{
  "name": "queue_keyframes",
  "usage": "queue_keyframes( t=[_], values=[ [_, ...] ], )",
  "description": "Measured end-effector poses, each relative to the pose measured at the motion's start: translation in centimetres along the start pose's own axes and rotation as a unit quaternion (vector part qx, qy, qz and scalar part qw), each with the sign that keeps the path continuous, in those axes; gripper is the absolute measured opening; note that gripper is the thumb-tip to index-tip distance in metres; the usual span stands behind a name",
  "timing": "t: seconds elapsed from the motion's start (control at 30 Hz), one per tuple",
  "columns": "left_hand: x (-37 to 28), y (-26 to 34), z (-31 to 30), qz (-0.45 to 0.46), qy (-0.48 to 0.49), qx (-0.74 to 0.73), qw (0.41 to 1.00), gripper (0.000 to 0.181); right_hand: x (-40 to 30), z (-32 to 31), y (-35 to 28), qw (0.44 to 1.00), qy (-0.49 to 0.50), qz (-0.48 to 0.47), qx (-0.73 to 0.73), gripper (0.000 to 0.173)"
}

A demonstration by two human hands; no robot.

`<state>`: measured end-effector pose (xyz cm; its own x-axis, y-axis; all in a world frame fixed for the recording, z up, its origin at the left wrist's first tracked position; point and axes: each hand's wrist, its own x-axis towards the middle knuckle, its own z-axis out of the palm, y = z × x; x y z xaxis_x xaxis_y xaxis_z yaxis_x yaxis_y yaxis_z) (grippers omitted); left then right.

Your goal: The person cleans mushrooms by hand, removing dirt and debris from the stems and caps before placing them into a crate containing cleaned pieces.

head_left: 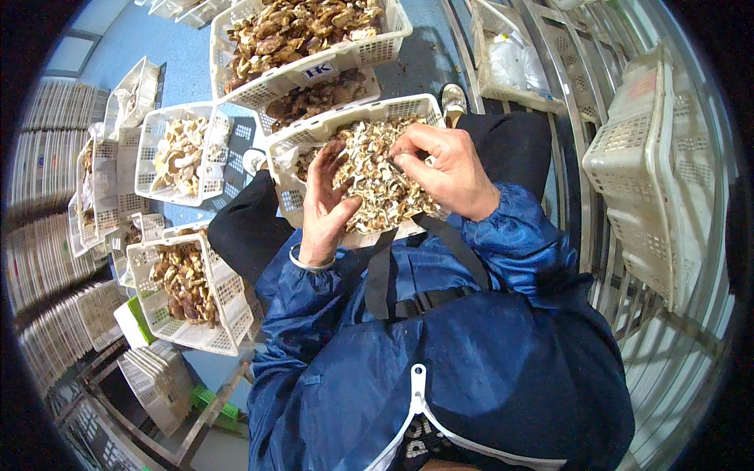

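A white perforated plastic crate (285, 203) rests across the person's lap, filled with small dried mushroom pieces (386, 203). Over the left part of the pile, my left hand (326, 203) has its fingers spread and curved, touching or just above the pieces; nothing shows held in it. My right hand (446, 165) is over the right part of the pile, with thumb and forefinger brought together near a small dark bit; whether they grip it cannot be told. Beyond the lap crate, a larger white crate (359, 54) holds big brown mushrooms (294, 35), standing above another crate of dark mushrooms (318, 94).
At left stand a crate (203, 150) of pale mushrooms and a crate (227, 294) of brown ones. Stacked white crates (47, 171) line the far left. Metal rails (574, 147) and more crates (633, 171) lie at right. Shoes (453, 98) show on the blue floor.
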<state>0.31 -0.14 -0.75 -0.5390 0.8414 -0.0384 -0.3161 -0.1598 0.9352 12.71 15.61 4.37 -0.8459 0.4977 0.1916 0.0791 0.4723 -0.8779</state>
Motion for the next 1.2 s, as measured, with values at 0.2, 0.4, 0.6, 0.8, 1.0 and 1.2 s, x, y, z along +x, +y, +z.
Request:
queue_keyframes(
  t=[0.2, 0.4, 0.6, 0.8, 1.0, 1.2],
  values=[
    [1.7, -2.5, -3.9, 0.024, 0.108, 0.051, 0.993, 0.032, 1.4, -1.4, 4.4, 0.979, 0.066, -0.094, -0.167, 0.008],
    [2.2, -4.0, -5.2, -0.029, 0.105, 0.17, 0.979, 0.02, -0.3, -0.1, 11.0, 0.956, -0.154, 0.013, -0.248, 0.017],
    [3.9, -7.6, -2.6, -0.016, -0.089, 0.506, 0.858, 0.035, 1.3, -2.2, 11.1, 0.973, -0.085, 0.076, -0.2, 0.019],
    [6.2, -21.0, 0.8, -0.165, -0.411, 0.487, 0.753, 0.036, 2.4, -5.2, 12.6, 0.98, -0.026, 0.109, -0.165, 0.012],
    [3.9, -32.2, 2.8, -0.037, -0.465, 0.443, 0.766, 0.034, 3.2, -5.4, 12.7, 0.985, -0.029, 0.119, -0.123, 0.011],
    [4.9, -36.4, 6.8, -0.103, -0.526, 0.44, 0.721, 0.032, 4.7, -6.6, 11.4, 0.987, -0.073, 0.142, -0.021, 0.007]
  ],
)
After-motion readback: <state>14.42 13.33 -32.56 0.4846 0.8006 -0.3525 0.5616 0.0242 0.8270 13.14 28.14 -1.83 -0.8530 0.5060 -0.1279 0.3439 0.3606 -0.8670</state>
